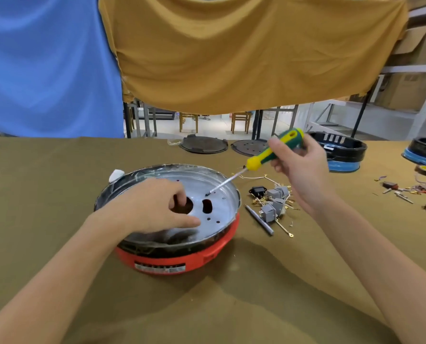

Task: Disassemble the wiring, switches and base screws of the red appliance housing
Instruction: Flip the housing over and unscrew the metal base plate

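The red appliance housing (182,259) sat on the worktop (256,294) in front of the person, open side up, with a silvery metal base plate (216,214) filling its bowl. The right hand (303,162) held a yellow-and-green screwdriver (274,152) up and to the right of the housing. Its long axis slanted down and to the left, so the tip came to the plate at a small dark spot just above the oval hole (207,205). I took that spot for a screw head, though it was too small to be sure. The right hand's grip was closed round the handle, fingers wrapped and thumb on top.

The left hand (154,207) lay on the near-left part of the plate, nearer the housing than the right. Its fingers were curled at the edge of the larger round hole (184,206), the thumb stretched flat along the metal. It seemed to be steadying the plate by that hole rather than carrying anything, though I could not tell how firmly.

Just right of the housing lay a heap of grey switches and wires (274,202), already out, with a slim grey tool (259,219) beside them. To my eye the next move turned on keeping the shaft in line with that screw.
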The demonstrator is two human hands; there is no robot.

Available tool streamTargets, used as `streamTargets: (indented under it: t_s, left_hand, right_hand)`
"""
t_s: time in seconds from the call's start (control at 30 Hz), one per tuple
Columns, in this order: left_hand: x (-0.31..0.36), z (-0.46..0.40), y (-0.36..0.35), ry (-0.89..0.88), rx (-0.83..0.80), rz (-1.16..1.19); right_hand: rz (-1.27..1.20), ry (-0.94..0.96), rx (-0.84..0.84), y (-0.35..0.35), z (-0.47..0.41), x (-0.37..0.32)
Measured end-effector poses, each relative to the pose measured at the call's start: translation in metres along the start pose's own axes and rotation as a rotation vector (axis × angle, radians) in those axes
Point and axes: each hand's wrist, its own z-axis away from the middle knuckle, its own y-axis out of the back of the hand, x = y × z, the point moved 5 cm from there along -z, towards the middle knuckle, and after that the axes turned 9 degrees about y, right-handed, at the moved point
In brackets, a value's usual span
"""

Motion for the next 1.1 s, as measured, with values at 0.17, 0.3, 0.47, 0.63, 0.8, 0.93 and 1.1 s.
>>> streamTargets:
  t_s: [0.17, 0.3, 0.47, 0.63, 0.8, 0.93, 1.1]
  left_hand:
    - [0.008, 0.005, -0.017, -0.108, -0.264, 0.021]
    - [0.006, 0.005, -0.024, -0.065, -0.325, -0.045]
    - [-0.016, -0.003, 0.008, -0.016, -0.07, 0.092]
    - [-0.096, -0.023, 0.031, 0.49, 0.287, 0.064]
    - [-0.11, -0.027, 0.025, 0.512, 0.226, 0.241]
    - [-0.092, -0.005, 0.033, 0.5, 0.086, 0.503]
    - [-0.06, 0.039, 0.031, 0.436, -0.04, 0.558]
  right_hand:
    - [0.106, 0.258, -0.018, -0.044, -0.031, -0.027]
    - [0.251, 0.481, -0.125, -0.075, -0.043, -0.044]
    - [0.246, 0.518, -0.043, -0.082, -0.051, -0.037]
    - [0.136, 0.308, 0.091, -0.065, -0.048, -0.012]
    - [0.107, 0.181, 0.228, -0.042, -0.044, -0.012]
    - [0.134, 0.159, 0.271, -0.024, -0.039, -0.03]
    - [0.143, 0.161, 0.288, -0.011, -0.033, -0.045]
